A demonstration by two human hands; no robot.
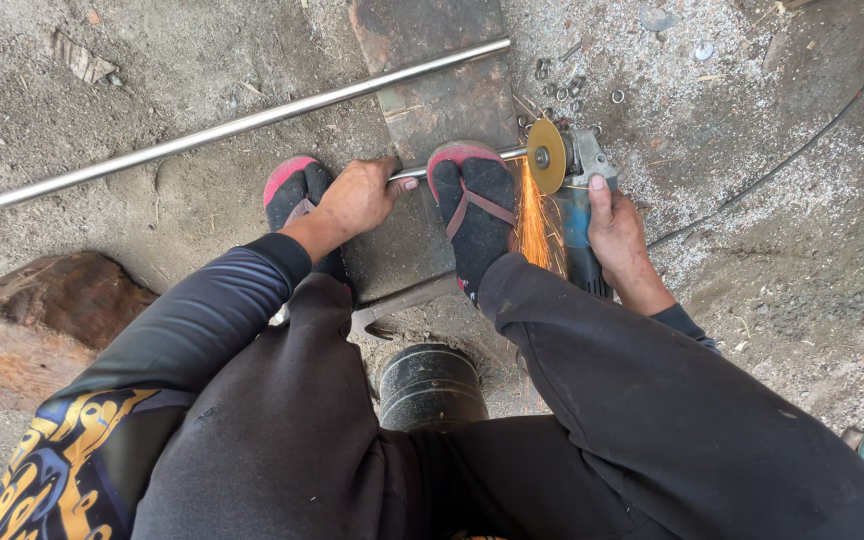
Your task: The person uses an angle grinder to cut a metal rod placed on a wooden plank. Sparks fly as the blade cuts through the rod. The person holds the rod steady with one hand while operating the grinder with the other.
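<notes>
Sparks spray from an angle grinder (572,200) gripped in the right hand (614,235), its disc biting into a short steel rod (414,171) on a rusty plate (432,90), the cut underway, not through. The left hand (357,198) clenches that rod beside the sandalled foot (477,215) pinning it; beyond the plate lies a long pipe (222,130), with small cut rings (562,85) above the grinder.
</notes>
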